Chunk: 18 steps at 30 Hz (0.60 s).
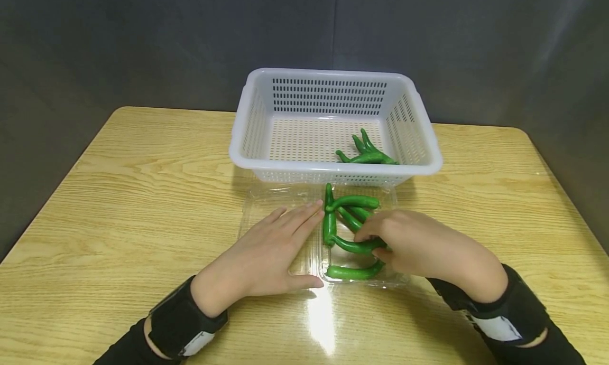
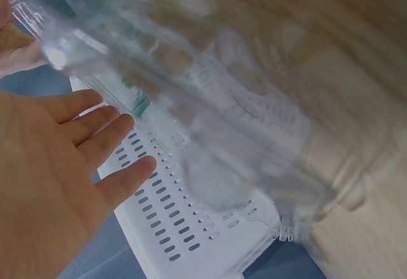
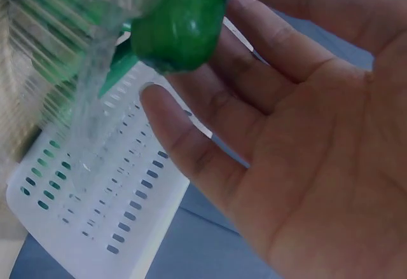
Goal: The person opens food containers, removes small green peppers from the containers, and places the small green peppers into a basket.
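My right hand (image 1: 404,243) pinches a curved green chili pepper (image 1: 354,246) over the right half of a clear plastic clamshell box (image 1: 390,281). Close up in the right wrist view, the end of a green pepper (image 3: 181,28) sits between thumb and fingers. Several more green peppers lie in that half, one of them (image 1: 352,272) along the near side and another (image 1: 329,222) upright along the fold. My left hand (image 1: 271,251), fingers straight, is over the box's other half with its fingertips near the fold. In the left wrist view the hand (image 2: 57,171) holds nothing.
Behind the box stands a white slotted plastic basket (image 1: 328,167), with several green peppers (image 1: 368,156) at its front right. Everything is on a wood-grain table (image 1: 142,196). Dark grey fabric (image 1: 166,48) hangs beyond the table's far edge.
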Available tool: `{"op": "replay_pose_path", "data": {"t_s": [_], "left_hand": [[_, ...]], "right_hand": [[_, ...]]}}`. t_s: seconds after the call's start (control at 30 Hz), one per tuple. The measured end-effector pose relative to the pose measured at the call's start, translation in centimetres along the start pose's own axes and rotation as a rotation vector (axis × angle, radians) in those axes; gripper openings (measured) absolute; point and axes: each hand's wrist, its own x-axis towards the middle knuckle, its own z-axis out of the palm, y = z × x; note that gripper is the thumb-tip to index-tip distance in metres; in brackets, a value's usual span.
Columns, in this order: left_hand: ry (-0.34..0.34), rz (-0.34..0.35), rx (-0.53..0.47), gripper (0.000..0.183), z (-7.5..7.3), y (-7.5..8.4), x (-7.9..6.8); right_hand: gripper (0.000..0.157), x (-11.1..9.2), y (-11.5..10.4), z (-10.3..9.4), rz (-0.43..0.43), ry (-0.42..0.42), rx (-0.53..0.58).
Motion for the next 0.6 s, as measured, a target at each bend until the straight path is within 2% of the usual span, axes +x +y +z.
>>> {"op": "replay_pose_path", "data": {"t_s": [0.6], "left_hand": [[0.002,0.000,0.011,0.105,-0.03,-0.01,-0.03]], "right_hand": [[0.040,-0.47,-0.06,-0.63,-0.051,0.146,-0.029]]}}
